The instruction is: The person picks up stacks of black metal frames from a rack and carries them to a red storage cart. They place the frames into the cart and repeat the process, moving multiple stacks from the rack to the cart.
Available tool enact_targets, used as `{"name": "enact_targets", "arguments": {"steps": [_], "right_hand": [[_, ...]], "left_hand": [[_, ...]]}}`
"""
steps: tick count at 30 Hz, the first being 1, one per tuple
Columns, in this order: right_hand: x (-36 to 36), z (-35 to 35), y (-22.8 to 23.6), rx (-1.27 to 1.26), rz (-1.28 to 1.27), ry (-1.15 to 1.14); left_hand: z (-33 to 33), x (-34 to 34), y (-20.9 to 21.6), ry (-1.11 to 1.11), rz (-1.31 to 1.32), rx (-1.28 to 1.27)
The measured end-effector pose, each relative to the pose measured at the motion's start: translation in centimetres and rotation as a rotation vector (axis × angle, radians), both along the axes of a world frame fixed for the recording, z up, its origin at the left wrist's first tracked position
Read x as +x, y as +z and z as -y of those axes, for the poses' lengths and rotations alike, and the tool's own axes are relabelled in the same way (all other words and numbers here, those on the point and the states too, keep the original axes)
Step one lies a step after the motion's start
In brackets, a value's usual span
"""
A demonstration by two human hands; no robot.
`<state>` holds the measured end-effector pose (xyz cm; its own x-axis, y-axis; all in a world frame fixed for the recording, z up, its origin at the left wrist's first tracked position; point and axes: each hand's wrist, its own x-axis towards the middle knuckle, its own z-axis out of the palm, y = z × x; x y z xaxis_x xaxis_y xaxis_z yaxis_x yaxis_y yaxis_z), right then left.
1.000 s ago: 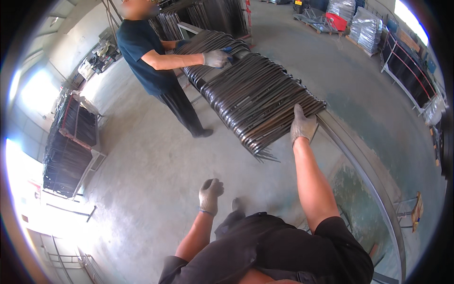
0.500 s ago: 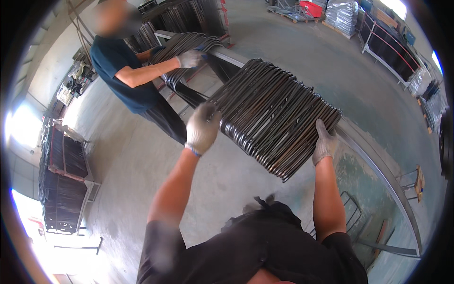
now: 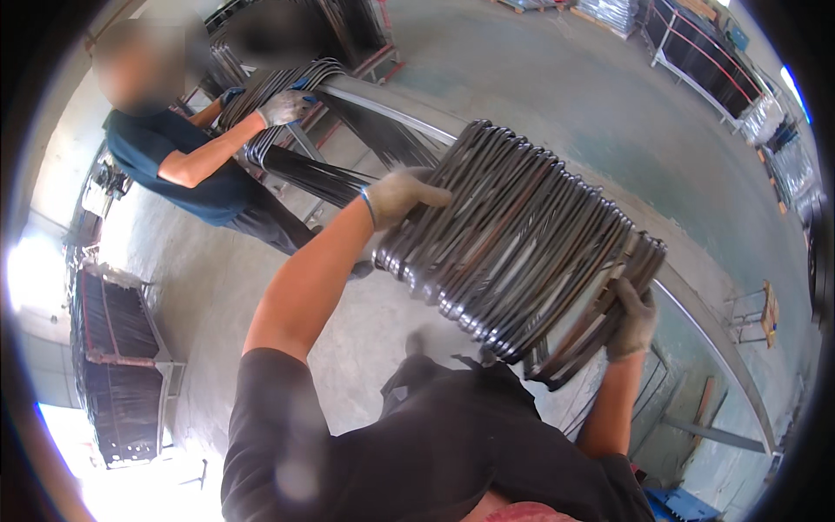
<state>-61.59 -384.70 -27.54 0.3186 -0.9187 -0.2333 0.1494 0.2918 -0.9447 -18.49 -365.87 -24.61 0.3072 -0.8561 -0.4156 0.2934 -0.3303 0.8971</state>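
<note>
A long row of dark, shiny bent metal loops (image 3: 522,239) hangs side by side over a metal rail (image 3: 687,291) in front of me. At the row's left end, my gloved left hand (image 3: 407,196) grips the loops, its thumb over their top and its other fingers partly hidden. My gloved right hand (image 3: 633,322) is closed around a few loops at the right end. A narrow gap parts these from the others, and they tilt toward me.
At the far left a co-worker (image 3: 183,157) in a dark shirt handles another bunch of loops (image 3: 278,100) on the same rail. Racks of dark parts (image 3: 122,365) stand at the left. A small stool (image 3: 765,313) stands at the right, with wrapped stacks (image 3: 609,13) farther back.
My left hand has moved right onto the row's end. My right hand has shifted right and nearer me, with a few loops now apart from the others. The co-worker appears farther left.
</note>
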Motion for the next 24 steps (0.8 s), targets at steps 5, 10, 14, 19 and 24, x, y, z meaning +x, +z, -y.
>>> {"name": "enact_targets", "arguments": {"steps": [5,10,14,19,24], "right_hand": [[-9.8,2.5,-1.5,-0.055,-0.227,-0.098],[-11.1,5.1,-1.7,-0.342,-0.965,-0.193],[0.4,-3.4,7.3,-0.616,-1.262,-0.532],[12.7,-3.5,6.0,-0.942,-0.892,-0.077],[18.0,-7.3,6.0,-0.909,-0.743,0.017]], "left_hand": [[2.3,-3.3,-0.3,-0.194,0.272,0.029],[3.7,-5.5,-4.0,-0.192,-0.031,-0.182],[5.4,-7.1,-4.9,-0.232,-0.167,-0.283],[4.4,-2.6,-5.4,-0.085,0.034,-0.269],[2.9,5.7,-1.4,-0.012,0.134,-0.084]]}}
